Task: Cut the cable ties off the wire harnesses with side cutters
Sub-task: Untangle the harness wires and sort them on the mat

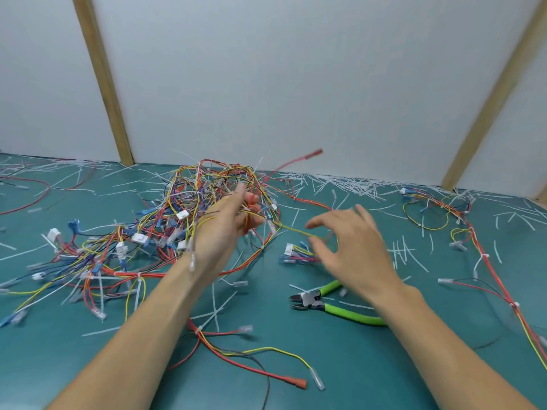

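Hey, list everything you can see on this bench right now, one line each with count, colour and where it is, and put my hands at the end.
Tangled pile of wire harnesses: one heap, red, yellow, blue and black wires with white connectors, left-centre of the mat.
Long red and yellow harness: one, running down the right side.
Loose wire bundle with red terminal: one, red, yellow and black, near front centre.
Green-handled side cutters: one, lying on the mat, partly under the right wrist.
Cut white cable ties: many, scattered, thickest along the back wall.
Teal bench mat: one, covers the bench.
White wall panels with wooden battens: behind the bench.
Left hand: grips wires in the pile.
Right hand: fingers spread above a yellow wire, holding nothing.
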The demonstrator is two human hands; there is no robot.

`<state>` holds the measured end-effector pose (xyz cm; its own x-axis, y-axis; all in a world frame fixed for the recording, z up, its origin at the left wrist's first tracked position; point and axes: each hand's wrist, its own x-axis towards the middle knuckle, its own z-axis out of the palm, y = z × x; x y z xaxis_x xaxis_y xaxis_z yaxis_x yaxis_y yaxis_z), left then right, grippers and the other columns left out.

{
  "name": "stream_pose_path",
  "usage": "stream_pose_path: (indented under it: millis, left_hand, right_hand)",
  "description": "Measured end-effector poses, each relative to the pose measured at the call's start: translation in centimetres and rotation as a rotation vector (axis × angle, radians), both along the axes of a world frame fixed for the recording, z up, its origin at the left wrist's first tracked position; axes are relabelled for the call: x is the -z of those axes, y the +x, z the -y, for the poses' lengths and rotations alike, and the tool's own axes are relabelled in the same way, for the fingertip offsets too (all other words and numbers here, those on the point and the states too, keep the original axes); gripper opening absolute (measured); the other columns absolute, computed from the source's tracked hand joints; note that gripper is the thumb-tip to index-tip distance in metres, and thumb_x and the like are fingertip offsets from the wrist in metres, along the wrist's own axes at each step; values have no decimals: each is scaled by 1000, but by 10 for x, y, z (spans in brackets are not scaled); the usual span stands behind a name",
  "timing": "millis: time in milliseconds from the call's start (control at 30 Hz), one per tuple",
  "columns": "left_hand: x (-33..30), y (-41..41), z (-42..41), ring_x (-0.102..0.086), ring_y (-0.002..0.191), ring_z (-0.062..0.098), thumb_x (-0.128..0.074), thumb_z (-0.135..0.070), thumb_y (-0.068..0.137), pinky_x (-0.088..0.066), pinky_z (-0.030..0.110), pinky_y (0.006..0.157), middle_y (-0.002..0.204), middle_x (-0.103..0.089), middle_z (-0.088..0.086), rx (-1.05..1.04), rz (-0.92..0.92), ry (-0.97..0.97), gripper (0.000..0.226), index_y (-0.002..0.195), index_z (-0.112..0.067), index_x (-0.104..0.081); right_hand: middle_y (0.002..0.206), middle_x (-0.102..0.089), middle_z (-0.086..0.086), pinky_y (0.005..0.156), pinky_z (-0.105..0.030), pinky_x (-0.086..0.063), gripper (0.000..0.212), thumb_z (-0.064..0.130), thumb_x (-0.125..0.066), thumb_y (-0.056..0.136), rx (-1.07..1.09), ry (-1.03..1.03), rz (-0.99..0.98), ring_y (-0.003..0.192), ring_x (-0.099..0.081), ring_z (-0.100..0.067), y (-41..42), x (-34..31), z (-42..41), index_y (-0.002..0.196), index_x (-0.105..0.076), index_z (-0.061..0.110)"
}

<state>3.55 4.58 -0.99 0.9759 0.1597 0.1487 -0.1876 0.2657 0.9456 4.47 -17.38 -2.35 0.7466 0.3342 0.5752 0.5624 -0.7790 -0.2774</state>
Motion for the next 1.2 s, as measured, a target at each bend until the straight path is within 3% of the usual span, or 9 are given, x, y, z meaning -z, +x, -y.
stream_pose_path:
  millis: [67, 167, 300, 433, 567, 767, 867, 967, 1200]
  left_hand:
    - [6, 2, 5, -63, 66, 10, -51, -56, 90, -44, 28, 75, 73, -66, -5, 7, -8, 82, 41, 94, -17, -62]
    - [12, 1, 5, -66, 75, 11, -50, -68, 87, -50, 20, 77, 76, -68, -4, 67, 2, 100, 50, 93, -19, -62]
    - [11, -3, 7, -65, 85, 7, -54, -83, 74, -49, 21, 83, 83, -69, -10, 81, 47, 233, 71, 99, -17, -62]
    - [8, -10, 4, -67, 88, 3, -72, -54, 84, -48, 14, 78, 95, -75, 3, 114, 112, 485, 45, 108, -16, -64]
    - [6, -13, 8, -70, 91, 18, -68, -19, 92, -52, 24, 85, 99, -74, 16, 37, 130, 413, 20, 108, -7, -69]
    - [1, -17, 8, -70, 88, 4, -74, -17, 87, -50, 13, 75, 97, -74, 3, -165, 165, 341, 24, 107, -5, -69]
    - [-6, -15, -4, -66, 115, 18, -72, -22, 90, -51, 33, 98, 119, -70, 10, -150, 87, 146, 26, 115, -16, -67]
    - [-17, -14, -21, -66, 117, 17, -59, -27, 96, -45, 38, 104, 115, -71, 2, -47, -9, -191, 18, 111, -20, -66]
    - [-29, -21, -56, -67, 74, 14, -51, -36, 97, -47, 29, 74, 76, -62, -6, -503, 104, -585, 24, 81, -21, -60]
  right_hand:
    - [109, -74, 13, 119, -42, -33, 19, 24, -69, 93, -157, 31, -7, 108, -65, -11, -10, -3, -19, 111, -73, 26]
    - [92, -74, 15, 89, -31, -54, 18, 20, -68, 93, -276, 224, -91, 86, -68, -8, -19, -5, -39, 109, -74, 26]
    - [72, -69, 13, 62, -19, -47, 7, 15, -75, 92, -255, 463, -211, 65, -62, -10, -17, -2, -43, 89, -75, 22]
    - [72, -63, 12, 66, -37, -59, 15, 12, -67, 99, -292, 702, -342, 66, -60, -12, -12, -3, -39, 86, -67, 21]
    - [69, -70, 0, 64, -39, -61, 13, 11, -67, 99, -307, 988, -551, 59, -64, -16, -12, -4, -37, 87, -70, 17]
    - [68, -72, 0, 61, -34, -57, 11, 14, -59, 103, -306, 1017, -710, 63, -67, -17, -10, -4, -37, 93, -63, 9]
    - [54, -51, 8, 52, -23, -47, 19, 21, -60, 103, -259, 846, -566, 53, -45, -14, -8, 2, -36, 87, -61, 12]
    - [51, -29, 10, 46, -14, -28, 18, 24, -66, 100, -254, 747, -437, 47, -24, -10, -7, 2, -34, 85, -63, 17]
    - [60, -51, -4, 53, -21, -26, 16, 31, -70, 96, -298, 690, -407, 56, -31, -8, -6, 0, -29, 84, -80, 28]
